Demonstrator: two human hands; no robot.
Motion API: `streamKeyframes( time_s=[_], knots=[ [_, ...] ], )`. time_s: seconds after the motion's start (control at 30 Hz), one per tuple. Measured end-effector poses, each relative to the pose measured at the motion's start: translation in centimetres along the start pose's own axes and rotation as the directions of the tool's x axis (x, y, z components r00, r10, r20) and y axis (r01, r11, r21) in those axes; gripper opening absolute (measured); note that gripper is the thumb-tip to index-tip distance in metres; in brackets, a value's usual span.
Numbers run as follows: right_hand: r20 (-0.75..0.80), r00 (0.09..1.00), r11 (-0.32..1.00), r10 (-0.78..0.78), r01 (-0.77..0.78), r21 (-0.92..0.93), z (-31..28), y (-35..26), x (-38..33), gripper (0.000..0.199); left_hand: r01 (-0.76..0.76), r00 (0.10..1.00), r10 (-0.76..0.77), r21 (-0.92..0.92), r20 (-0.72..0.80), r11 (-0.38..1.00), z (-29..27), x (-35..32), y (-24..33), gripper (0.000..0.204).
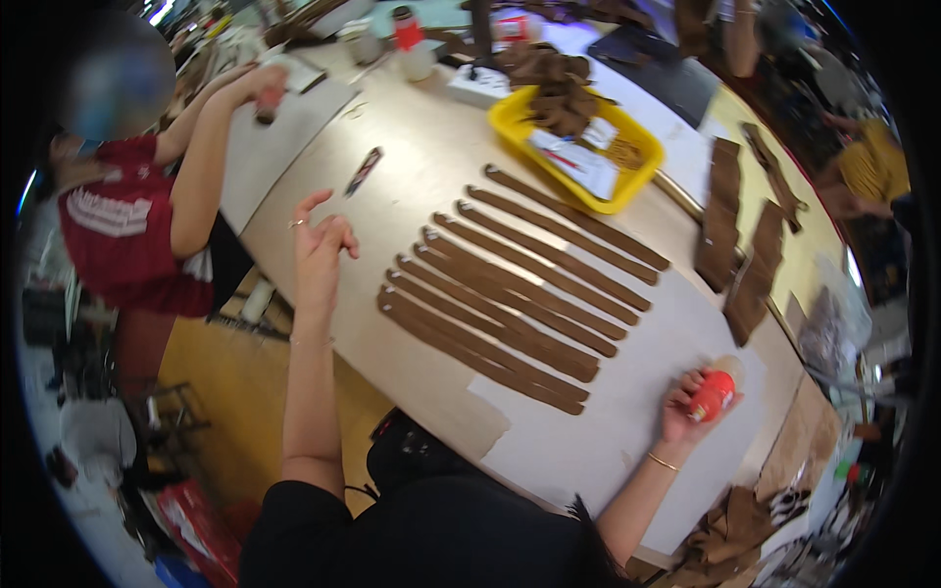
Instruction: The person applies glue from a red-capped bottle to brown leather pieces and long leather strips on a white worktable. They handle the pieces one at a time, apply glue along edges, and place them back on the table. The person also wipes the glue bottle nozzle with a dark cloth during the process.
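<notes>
I saw the red bottle [715, 392] at the lower right of the frame, clamped in my right hand [689, 407], fingers wrapped around its body, its pale cap end pointing up and right. It hung just over a white sheet [608, 431] spread on the counter [431, 167]. Left of it, in the middle of the frame, lay a row of long brown strips [520, 284], side by side and slanting from upper left to lower right, partly on the sheet and partly on bare counter. My left hand [319, 250] was raised at centre left, fingers spread apart, holding nothing, just beside the counter's near edge. Above the strips stood a yellow tray [510, 118] filled with brown scraps and papers. More brown pieces [730, 230] lay at the right of the frame. At the upper left another person in a red shirt [123, 235] pressed a small object against the counter
</notes>
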State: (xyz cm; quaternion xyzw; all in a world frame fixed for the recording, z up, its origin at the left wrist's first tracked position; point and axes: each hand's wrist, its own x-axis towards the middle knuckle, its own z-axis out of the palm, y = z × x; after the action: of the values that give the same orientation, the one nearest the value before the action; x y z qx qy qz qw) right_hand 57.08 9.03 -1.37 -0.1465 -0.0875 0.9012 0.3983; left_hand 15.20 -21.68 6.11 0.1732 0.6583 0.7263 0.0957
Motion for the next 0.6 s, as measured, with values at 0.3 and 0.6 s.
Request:
streamKeyframes(
  time_s=[0.3, 0.6],
  knots=[
    [-0.003, 1.000, 0.998, -0.027, 0.026, -0.056, 0.3, 0.2, 0.0, 0.068, 0.072, 0.920, 0.016, 0.209, -0.392, 0.975, -5.3, -2.1, -0.4, 0.071],
    [0.038, 0.999, 0.996, -0.031, 0.035, -0.083, 0.3, 0.4, 0.1, 0.067, 0.221, 0.933, -0.162, 0.158, -0.320, 0.962, -6.9, -3.7, -1.5, 0.047]
  ],
)
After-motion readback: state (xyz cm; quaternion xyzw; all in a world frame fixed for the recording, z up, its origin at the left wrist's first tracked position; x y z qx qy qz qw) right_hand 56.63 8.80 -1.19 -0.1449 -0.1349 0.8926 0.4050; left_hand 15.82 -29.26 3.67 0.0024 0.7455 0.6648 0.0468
